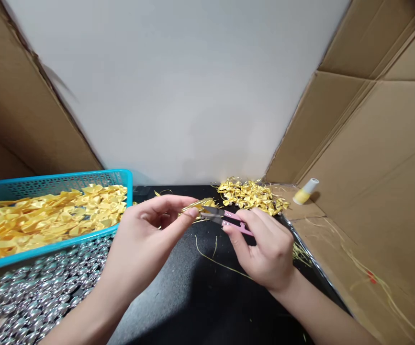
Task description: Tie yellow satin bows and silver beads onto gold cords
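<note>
- Filling the bkgd: white panel (pixel 193 86), upright, faint shadow low down.
- Cardboard walls (pixel 390 143) on L & R sides, creased; R one has a fold line across.
- Black tabletop (pixel 229 306) under the work, shiny grey patch ctr-L, dark shadow ctr.
- Teal basket (pixel 129 191) far L, perforated wall, w/ lots of yellow bows (pixel 67 211) inside.
- Silver beads (pixel 45 297), big spread, just in front of basket, lower L, partly behind the forearm.
- L hand (pixel 150 239): thumb & fingers pinched on the held piece; R hand (pixel 264 244): closed round the snips. Hands apart from each other, tool btwn.
- Bow pile (pixel 250 196), yellow w/ thin strands, back of tbl, just beyond R hand.
- Pink-handled snips (pixel 236 221) in R hand, dark blades pointing L, slightly apart, tips at the held piece; can't tell if touching.
- Cone spool (pixel 303 194), white/yellow, tilted, R of pile, near cardboard.
- Held piece (pixel 207 205), yellow w/ gold strands, at L fingertips, mid-view above tbl; details too small.
- Loose thread (pixel 221 264), thin, yellow, on tbl below the hands.
- Red bit (pixel 371 277), tiny, by strands on cardboard, R.
</note>
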Action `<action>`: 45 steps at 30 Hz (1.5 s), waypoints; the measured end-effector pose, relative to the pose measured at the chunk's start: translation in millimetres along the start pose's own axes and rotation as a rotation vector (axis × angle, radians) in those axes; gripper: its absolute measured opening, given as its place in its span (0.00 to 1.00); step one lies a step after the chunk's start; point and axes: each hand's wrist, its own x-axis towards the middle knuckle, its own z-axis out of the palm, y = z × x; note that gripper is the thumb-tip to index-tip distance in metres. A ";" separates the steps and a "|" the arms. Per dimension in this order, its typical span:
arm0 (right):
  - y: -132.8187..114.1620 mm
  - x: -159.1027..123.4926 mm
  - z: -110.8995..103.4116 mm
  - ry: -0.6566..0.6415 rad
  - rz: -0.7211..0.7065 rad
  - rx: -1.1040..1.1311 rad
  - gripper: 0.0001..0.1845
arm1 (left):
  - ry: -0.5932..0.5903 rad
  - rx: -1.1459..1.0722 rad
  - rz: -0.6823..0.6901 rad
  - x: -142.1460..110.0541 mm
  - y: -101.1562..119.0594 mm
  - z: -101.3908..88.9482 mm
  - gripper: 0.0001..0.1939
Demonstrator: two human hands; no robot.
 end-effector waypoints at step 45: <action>-0.8 -0.9 0.5 0.025 -0.008 -0.055 0.08 | 0.057 0.083 0.044 -4.5 -1.8 3.8 0.14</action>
